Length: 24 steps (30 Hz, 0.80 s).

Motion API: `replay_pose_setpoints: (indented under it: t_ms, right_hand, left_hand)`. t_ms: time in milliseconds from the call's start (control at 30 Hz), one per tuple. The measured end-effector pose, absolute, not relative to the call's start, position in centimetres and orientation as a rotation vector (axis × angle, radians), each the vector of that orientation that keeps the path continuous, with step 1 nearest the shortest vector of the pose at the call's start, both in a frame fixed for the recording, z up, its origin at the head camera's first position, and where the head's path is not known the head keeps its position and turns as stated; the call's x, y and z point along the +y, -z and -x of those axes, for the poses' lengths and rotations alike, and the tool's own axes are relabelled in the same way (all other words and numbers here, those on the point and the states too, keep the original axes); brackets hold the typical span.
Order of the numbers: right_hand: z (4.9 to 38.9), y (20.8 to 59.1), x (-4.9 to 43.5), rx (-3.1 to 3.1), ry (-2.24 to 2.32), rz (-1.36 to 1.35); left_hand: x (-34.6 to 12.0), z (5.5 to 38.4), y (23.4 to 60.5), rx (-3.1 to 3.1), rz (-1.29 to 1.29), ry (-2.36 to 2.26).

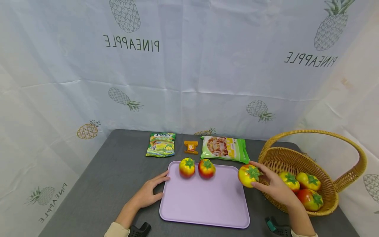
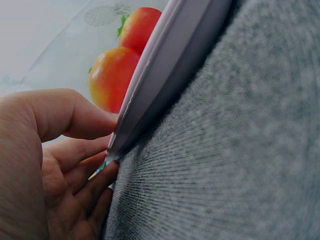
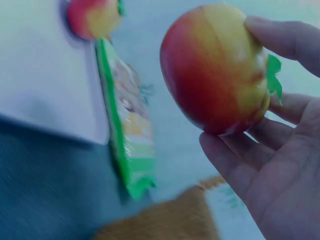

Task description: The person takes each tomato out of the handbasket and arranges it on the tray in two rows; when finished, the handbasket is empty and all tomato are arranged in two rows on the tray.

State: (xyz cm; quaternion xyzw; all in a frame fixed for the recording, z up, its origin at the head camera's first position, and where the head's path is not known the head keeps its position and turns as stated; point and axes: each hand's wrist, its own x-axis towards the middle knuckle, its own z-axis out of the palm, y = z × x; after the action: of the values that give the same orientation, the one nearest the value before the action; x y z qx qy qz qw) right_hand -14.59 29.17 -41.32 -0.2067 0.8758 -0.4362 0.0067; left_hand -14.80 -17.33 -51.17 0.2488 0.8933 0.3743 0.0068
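My right hand (image 1: 277,187) grips a red-and-yellow tomato (image 1: 248,175) with a green leafy top, held up near the tray's right edge. In the right wrist view, thumb and fingers hold that tomato (image 3: 215,70) from its leafy side. Two similar tomatoes, a left one (image 1: 187,168) and a right one (image 1: 206,169), sit along the back of the lilac tray (image 1: 204,204). My left hand (image 1: 148,192) touches the tray's left edge with its fingertips and thumb. The left wrist view shows the thumb against the tray rim (image 2: 145,75), the other fingers lower beside it.
A wicker basket (image 1: 334,191) with a tall handle and several tomatoes stands at the right. Behind the tray lie a green snack packet (image 1: 161,145), a small orange wrapped piece (image 1: 190,147) and a green-and-white bag (image 1: 225,148). A pineapple-print cloth hangs behind the grey table (image 1: 118,171).
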Motion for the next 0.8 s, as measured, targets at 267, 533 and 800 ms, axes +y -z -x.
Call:
replay_pose_setpoints:
  t_ms: [267, 533, 800]
  right_hand:
    - [15.4, 44.0, 26.8, 2.654, 1.436, 0.600]
    - [16.9, 45.7, 25.4, 2.669, 1.408, 0.542]
    - [18.7, 46.8, 24.7, 2.641, 1.369, 0.551]
  left_hand:
    - [-17.2, 14.8, 51.1, 2.811, -0.775, -1.163]
    - [-17.3, 14.8, 51.2, 2.795, -0.766, -1.174]
    - [-17.3, 14.9, 51.2, 2.785, -0.773, -1.183]
